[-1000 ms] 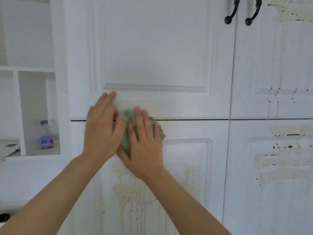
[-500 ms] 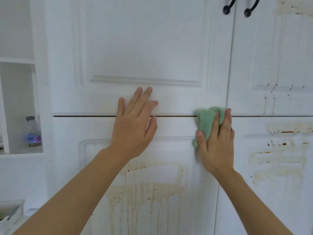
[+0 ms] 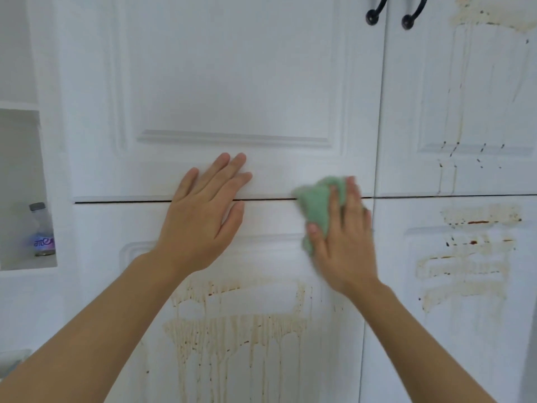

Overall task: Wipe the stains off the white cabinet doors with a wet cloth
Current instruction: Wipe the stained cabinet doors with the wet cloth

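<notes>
White panelled cabinet doors fill the view. The upper left door (image 3: 232,82) looks clean. Brown drip stains (image 3: 238,324) run down the lower left door. More brown smears (image 3: 462,271) mark the lower right door, and streaks (image 3: 494,13) mark the upper right door. My right hand (image 3: 343,242) presses a green cloth (image 3: 316,207) flat against the gap between the upper and lower left doors, near their right edge. My left hand (image 3: 203,216) lies flat and open across the same gap, to the left of the cloth, holding nothing.
Two black curved handles (image 3: 374,13) hang at the top, either side of the vertical door seam. An open white shelf niche at the left holds a small clear bottle (image 3: 42,231) with a purple label.
My right hand swept the cloth from under my left hand rightward along the door gap, then slightly back left. My left hand lifted off the cloth and now rests flat on the doors.
</notes>
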Demonstrator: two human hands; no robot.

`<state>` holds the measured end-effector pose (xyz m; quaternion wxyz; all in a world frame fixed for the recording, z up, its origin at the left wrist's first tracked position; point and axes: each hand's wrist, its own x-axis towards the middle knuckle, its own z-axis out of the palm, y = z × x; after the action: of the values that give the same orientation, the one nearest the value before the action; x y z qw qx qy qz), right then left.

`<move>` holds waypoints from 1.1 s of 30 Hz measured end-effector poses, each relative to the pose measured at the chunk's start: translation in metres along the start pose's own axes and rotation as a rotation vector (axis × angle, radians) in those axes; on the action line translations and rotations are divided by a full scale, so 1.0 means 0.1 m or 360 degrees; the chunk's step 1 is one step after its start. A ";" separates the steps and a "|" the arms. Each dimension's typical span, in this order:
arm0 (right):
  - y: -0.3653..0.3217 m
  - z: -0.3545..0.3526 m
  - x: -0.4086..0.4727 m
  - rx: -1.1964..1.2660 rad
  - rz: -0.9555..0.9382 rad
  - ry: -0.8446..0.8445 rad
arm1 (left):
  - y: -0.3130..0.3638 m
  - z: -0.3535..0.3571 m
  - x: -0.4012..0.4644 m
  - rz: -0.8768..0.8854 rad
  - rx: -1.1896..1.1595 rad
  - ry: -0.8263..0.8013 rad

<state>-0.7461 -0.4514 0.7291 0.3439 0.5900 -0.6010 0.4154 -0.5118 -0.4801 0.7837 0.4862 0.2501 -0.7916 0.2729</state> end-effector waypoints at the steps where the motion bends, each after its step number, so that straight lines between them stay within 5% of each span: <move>1: 0.07 -0.04 0.00 0.0090 0.0140 -0.0015 | 0.02 0.00 0.00 -0.0015 -0.0032 -0.0002; 6: -0.18 0.07 -0.11 0.0291 0.0428 0.0139 | -0.01 -0.10 -0.13 -0.0122 -0.0155 0.0055; 15: -0.59 0.59 -1.21 -0.0185 -0.0709 -0.0206 | -0.38 -0.43 -0.87 -0.0562 0.0021 0.0119; 24: -1.75 0.47 -0.12 0.0076 -0.0403 0.0161 | -0.57 -0.46 -1.67 -0.0746 0.0018 -0.0099; 33: -1.49 0.95 -1.39 -0.0212 -0.1203 -0.0147 | -0.56 -0.36 -1.78 -0.0673 -0.0150 -0.0007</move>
<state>-0.5811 -0.4720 0.5778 0.4828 0.7644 -0.3815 0.1924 -0.3804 -0.4728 0.6465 0.5421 0.3881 -0.7345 0.1269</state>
